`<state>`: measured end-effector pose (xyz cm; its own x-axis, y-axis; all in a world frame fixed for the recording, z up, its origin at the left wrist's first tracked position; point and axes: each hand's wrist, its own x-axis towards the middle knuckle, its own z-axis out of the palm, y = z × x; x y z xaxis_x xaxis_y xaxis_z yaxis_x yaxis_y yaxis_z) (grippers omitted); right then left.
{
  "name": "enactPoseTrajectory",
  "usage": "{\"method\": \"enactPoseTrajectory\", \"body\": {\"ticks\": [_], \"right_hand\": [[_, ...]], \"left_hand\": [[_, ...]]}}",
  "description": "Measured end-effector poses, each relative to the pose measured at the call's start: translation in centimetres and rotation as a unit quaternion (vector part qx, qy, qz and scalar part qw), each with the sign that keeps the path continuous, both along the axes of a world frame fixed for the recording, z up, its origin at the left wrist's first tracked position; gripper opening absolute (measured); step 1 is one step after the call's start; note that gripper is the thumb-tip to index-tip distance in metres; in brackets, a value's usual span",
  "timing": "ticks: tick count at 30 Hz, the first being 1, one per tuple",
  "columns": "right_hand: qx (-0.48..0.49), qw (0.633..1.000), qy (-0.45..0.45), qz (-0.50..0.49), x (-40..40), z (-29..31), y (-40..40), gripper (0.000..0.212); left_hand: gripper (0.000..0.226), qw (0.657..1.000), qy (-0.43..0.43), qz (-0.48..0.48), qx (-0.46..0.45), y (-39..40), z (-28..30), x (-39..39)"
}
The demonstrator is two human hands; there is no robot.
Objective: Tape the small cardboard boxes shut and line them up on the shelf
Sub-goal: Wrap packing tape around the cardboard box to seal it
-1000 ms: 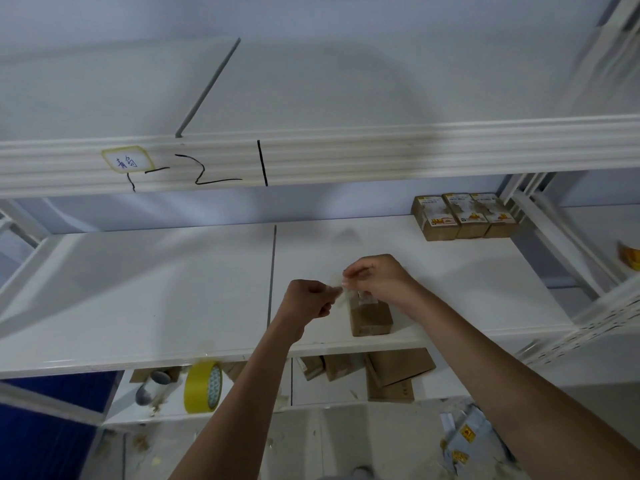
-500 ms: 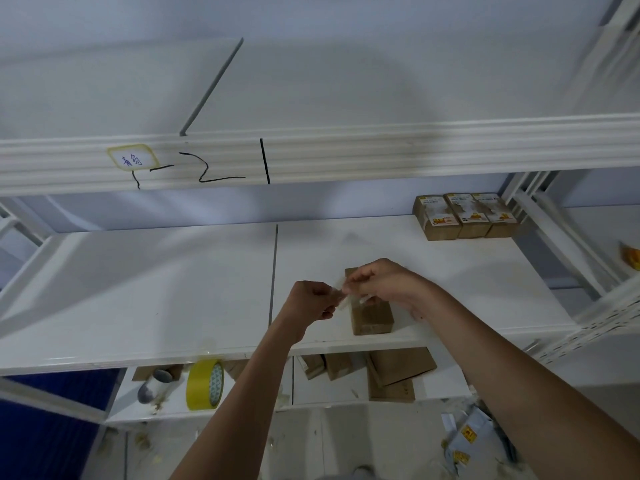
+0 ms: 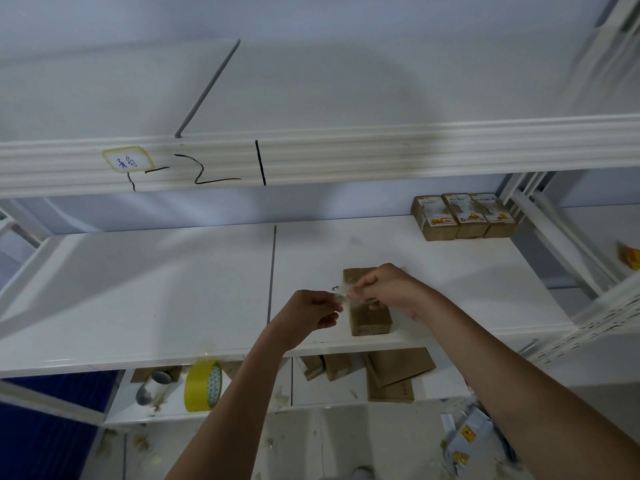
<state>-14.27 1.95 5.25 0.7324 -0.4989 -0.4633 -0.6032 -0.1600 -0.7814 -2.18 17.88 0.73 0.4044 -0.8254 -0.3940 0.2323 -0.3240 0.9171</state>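
A small brown cardboard box (image 3: pixel 370 315) sits near the front edge of the white middle shelf (image 3: pixel 173 289); everything else is placed from this box. Just above its near end, the left hand (image 3: pixel 313 315) and right hand (image 3: pixel 382 289) each pinch one end of a short strip of clear tape (image 3: pixel 341 294), fingers curled, knuckles up, both forearms reaching in from below; the strip is blurred and nearly see-through. The tape looks light, limp and sticky, likely to fold on itself, so it is best held taut by its ends; the box looks light and stiff, easy to take by its sides. Far behind the box to the right, three taped boxes (image 3: pixel 462 216) stand in a row; below and left of it, a yellow tape roll (image 3: pixel 204 386) rests on the lower shelf.
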Motion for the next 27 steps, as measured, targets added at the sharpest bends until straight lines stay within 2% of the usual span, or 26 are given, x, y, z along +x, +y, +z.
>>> {"method": "enactPoseTrajectory", "body": {"ticks": [4, 6, 10, 13, 16, 20, 24, 27], "right_hand": [[0.017, 0.999, -0.014, -0.040, 0.2, -0.1, 0.3, 0.009], [0.009, 0.997, -0.032, -0.074, 0.3, -0.2, 0.5, 0.005], [-0.003, 0.988, -0.085, -0.128, 0.7, -0.8, 1.2, 0.007], [0.004, 0.985, -0.112, -0.133, 0.9, -1.1, 1.7, 0.007], [0.010, 0.982, -0.121, -0.146, 1.1, -1.2, 2.0, 0.017], [0.058, 0.971, -0.113, -0.203, 1.6, -1.5, 1.9, 0.002], [0.103, 0.963, -0.064, -0.242, 2.2, -1.7, 1.5, 0.027], [0.083, 0.969, -0.002, -0.231, 2.4, -1.8, 0.9, 0.032]], "left_hand": [[0.021, 0.978, 0.185, 0.087, -0.028, -0.5, 0.8, -0.3], [0.024, 0.966, 0.231, 0.120, -0.011, -0.7, 1.1, -0.3], [0.047, 0.971, 0.214, 0.094, 0.043, -1.1, 1.5, -0.6], [0.037, 0.966, 0.233, 0.113, 0.002, -1.7, 1.5, -1.5], [0.022, 0.953, 0.255, 0.156, -0.049, -2.2, 1.1, -1.8], [0.014, 0.951, 0.259, 0.158, -0.059, -2.1, 0.4, -1.5], [0.016, 0.965, 0.218, 0.144, -0.020, -1.7, 0.1, -1.2], [0.015, 0.974, 0.195, 0.113, 0.010, -1.6, -0.1, -0.7]]}}
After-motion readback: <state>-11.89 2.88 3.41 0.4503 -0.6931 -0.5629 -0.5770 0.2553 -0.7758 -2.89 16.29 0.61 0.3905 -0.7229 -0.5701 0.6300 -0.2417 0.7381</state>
